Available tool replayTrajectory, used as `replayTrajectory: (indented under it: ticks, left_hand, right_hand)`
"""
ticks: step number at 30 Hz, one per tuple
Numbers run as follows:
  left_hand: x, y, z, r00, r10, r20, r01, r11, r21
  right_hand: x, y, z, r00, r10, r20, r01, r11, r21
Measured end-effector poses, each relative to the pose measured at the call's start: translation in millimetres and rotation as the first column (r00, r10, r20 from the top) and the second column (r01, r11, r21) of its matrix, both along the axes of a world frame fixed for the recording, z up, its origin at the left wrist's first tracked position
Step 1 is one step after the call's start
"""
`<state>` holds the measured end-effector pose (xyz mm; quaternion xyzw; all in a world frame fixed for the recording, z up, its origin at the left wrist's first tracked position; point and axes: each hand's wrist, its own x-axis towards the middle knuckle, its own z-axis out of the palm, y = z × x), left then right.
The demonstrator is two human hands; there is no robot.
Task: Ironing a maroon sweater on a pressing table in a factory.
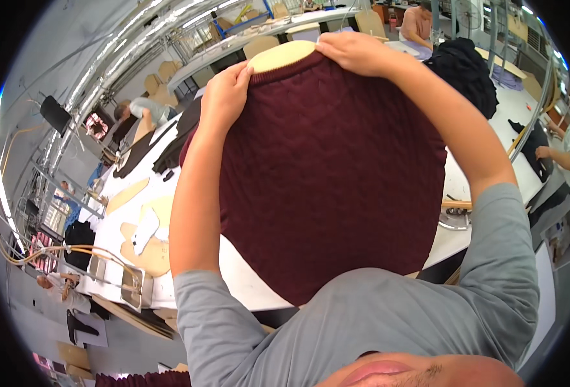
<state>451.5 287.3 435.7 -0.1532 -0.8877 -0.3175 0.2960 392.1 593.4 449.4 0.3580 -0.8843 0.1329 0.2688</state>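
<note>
A maroon knit garment (330, 168) is stretched out in front of me, hanging from its ribbed edge down toward my body. At the top, a pale yellow board (282, 57) with a rounded end pokes out of that ribbed opening; the garment hides the rest of it. My left hand (226, 93) is closed on the left end of the rib, thumb beside the board. On the right end, my right hand (356, 53) grips the ribbed edge close to the board, its fingers bent. Both arms reach forward over the table.
Cut board shapes (146, 248) lie on the white table (246, 274) at left, near a metal box (137, 287) with hoses. A wood-and-metal tool (454, 214) sits at right. Dark garments (464, 74) are heaped beyond. Co-workers (148, 113) stand around nearby tables.
</note>
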Motion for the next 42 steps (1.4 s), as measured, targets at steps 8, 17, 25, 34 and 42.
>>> replayTrajectory:
  ticks: [8,17,25,34,42]
  left_hand:
    - [55.4,-131.5,-56.1,0.958,0.119,0.261,-0.209,0.912,0.354]
    - [48.2,-123.0,-64.7,0.959,0.267,0.099,-0.282,0.939,0.197]
    - [22.2,-48.3,-20.3,0.999,0.043,-0.022,-0.045,0.991,-0.128]
    - [2.2,-38.5,-17.6,0.987,0.001,-0.16,-0.035,0.978,-0.208]
    - [54.7,-127.3,-63.1,0.975,0.134,0.177,-0.181,0.942,0.283]
  right_hand:
    - [-5.5,141.6,-41.7,0.949,0.012,0.314,0.088,0.949,-0.302]
    - [-16.8,126.0,-67.9,0.999,0.034,-0.041,-0.045,0.94,-0.339]
    - [-1.4,81.8,-34.6,0.904,0.112,-0.412,-0.198,0.965,-0.171]
    - [-32.0,39.0,-26.7,0.954,0.192,-0.232,-0.221,0.969,-0.109]
    - [-14.0,139.1,-66.0,1.0,0.02,0.01,-0.015,0.921,-0.39]
